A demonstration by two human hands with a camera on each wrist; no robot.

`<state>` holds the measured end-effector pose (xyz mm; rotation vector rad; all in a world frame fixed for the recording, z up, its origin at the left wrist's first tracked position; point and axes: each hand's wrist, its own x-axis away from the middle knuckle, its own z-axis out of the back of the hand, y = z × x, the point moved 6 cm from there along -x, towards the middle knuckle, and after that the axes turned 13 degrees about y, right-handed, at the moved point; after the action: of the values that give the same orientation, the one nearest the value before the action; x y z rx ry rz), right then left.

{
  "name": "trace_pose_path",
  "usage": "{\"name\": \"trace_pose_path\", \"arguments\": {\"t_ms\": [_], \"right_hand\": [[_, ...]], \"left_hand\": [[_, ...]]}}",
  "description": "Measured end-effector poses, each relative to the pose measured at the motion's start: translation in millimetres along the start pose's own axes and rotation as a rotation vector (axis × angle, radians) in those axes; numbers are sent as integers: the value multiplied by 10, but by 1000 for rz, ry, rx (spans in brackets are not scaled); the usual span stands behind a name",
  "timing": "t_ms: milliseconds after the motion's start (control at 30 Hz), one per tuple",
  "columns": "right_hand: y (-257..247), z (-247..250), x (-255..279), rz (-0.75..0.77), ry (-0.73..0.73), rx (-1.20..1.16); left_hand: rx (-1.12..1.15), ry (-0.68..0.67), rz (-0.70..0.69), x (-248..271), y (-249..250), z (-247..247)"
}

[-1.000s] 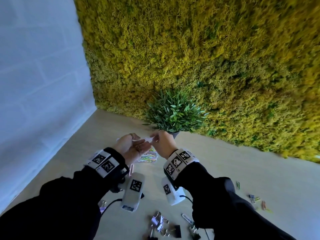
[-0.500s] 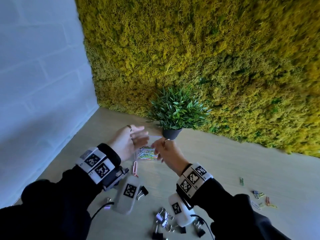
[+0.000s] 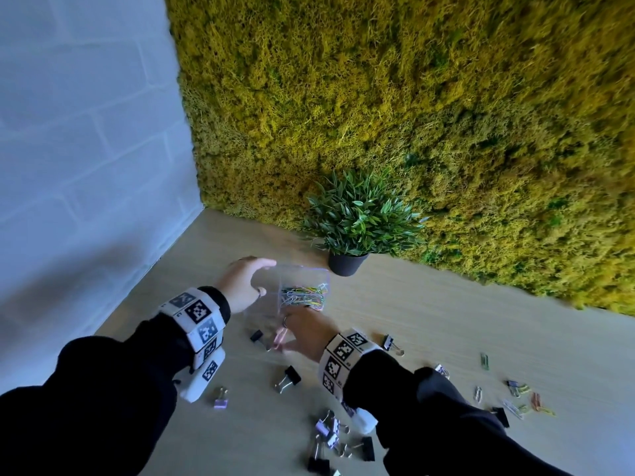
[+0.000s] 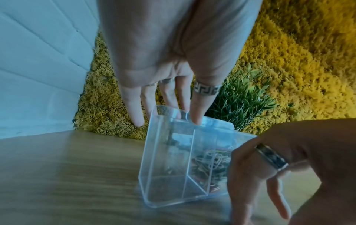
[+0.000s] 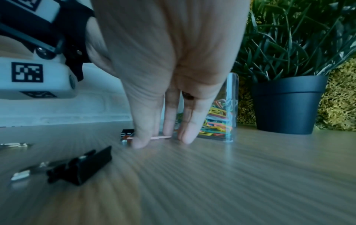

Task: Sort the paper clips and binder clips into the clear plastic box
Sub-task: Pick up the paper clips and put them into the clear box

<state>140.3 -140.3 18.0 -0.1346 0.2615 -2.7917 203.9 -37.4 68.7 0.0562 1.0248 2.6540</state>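
The clear plastic box (image 3: 271, 304) stands on the wooden table (image 3: 429, 321), with coloured paper clips (image 3: 302, 295) in its right compartment. My left hand (image 3: 245, 280) reaches over the box with straight fingers, and in the left wrist view its fingertips (image 4: 196, 118) touch the far rim of the box (image 4: 165, 159). Just in front of the box, my right hand (image 3: 299, 333) points its straight fingers (image 5: 185, 134) down onto the table beside a pink paper clip (image 3: 280, 338) and a black binder clip (image 5: 127, 133). Neither hand holds anything.
Loose binder clips lie near me: a black one (image 3: 288, 377), a purple one (image 3: 221, 401) and a pile (image 3: 330, 438). Several paper clips (image 3: 522, 401) are scattered at the right. A potted plant (image 3: 347, 264) stands behind the box against the moss wall (image 3: 412, 115).
Both hands came down from in front of the plant, where they met in the air. The left went to the box rim; the right dropped to the table by the pink clip.
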Motion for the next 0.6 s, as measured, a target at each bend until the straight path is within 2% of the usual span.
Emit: {"name": "trace_pose_path", "arguments": {"t_ms": [133, 300, 367, 433, 500, 600], "right_hand": [[27, 37, 72, -29, 53, 51], [1, 11, 201, 78, 50, 211], [64, 28, 288, 68, 33, 241], [188, 101, 385, -31, 41, 159], [325, 210, 510, -170, 114, -63], [483, 489, 701, -317, 361, -291]], "left_hand": [[-27, 11, -30, -5, -1, 5], [-41, -22, -40, 25, 52, -19], [-52, -43, -70, 59, 101, -58], [-71, -70, -102, 87, 144, -100], [-87, -97, -122, 109, 175, -159], [-86, -97, -139, 157, 245, -242]]}}
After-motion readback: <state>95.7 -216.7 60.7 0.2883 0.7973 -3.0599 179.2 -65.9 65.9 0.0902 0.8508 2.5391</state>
